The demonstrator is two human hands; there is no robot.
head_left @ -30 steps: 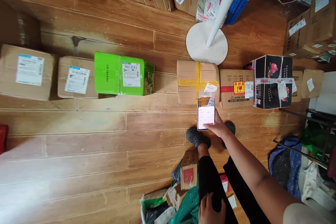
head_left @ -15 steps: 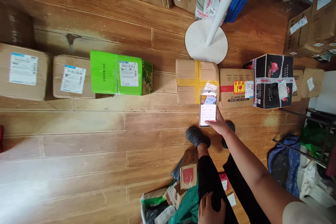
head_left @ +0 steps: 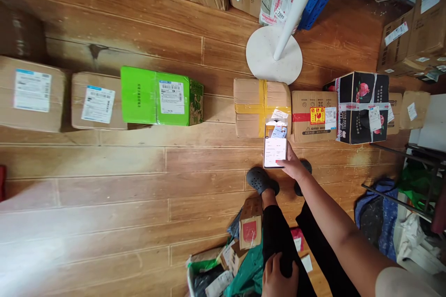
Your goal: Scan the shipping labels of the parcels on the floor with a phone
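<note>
My right hand holds a smartphone upright over the floor, its lit screen facing me and my thumb at the lower edge of the screen. On the display is a picture of a label above a white page with a red button. Just behind the phone lies a cardboard box crossed with yellow tape, its white label partly above the phone's top. My left hand rests on my black-trousered leg, fingers apart and bent over it, holding nothing.
Right of the taped box stand a carton with a red band and a black box. Leftward are a green box and brown boxes. Behind rises a white pole on a round base. Parcels in a bin sit by my legs.
The phone has shifted slightly left, and the picture on its screen has changed. My right thumb has moved a little to the right along the screen. My left hand stays on my leg.
</note>
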